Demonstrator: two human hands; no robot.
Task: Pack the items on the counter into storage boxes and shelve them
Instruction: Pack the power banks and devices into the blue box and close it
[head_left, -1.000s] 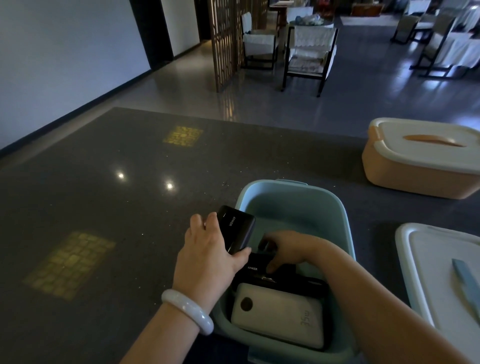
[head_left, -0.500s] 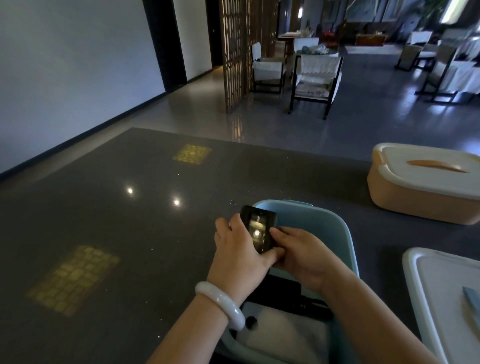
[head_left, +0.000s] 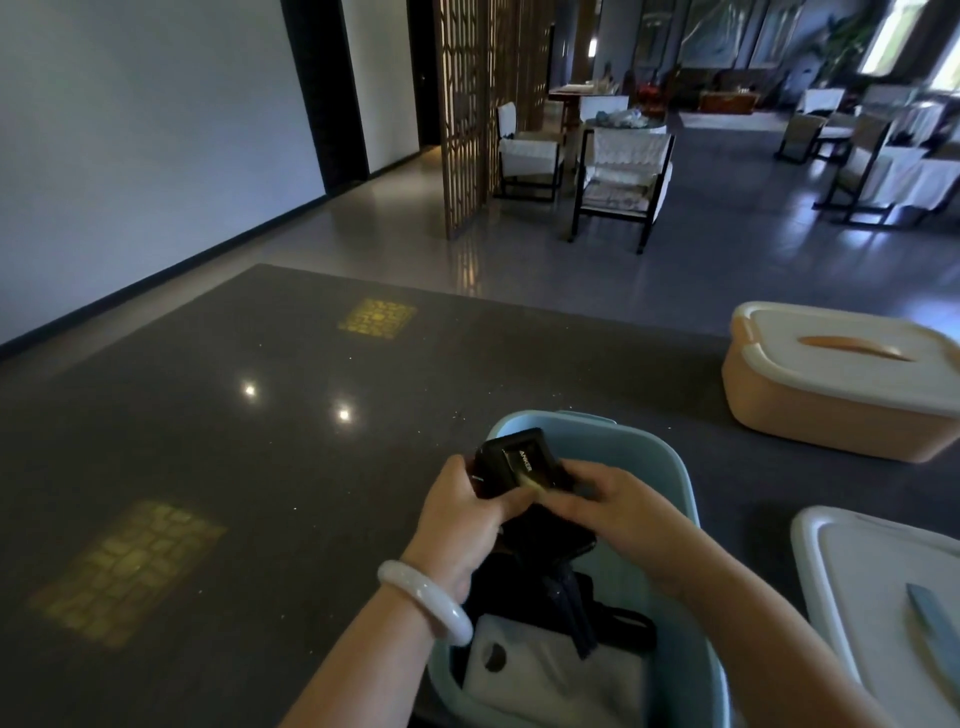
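The black power bank (head_left: 511, 464) is held above the blue box (head_left: 670, 499), gripped by the left hand (head_left: 462, 512) and pinched by the right hand (head_left: 602, 501). The box already holds a white power bank (head_left: 550, 675). If either hand loosens, the black one could fall on it or onto the bench (head_left: 208, 441).

Far side: two white-cushioned chairs (head_left: 618, 176) beside a wooden lattice screen (head_left: 480, 104). White wall (head_left: 145, 114) at left. More chairs (head_left: 872, 171) far right.
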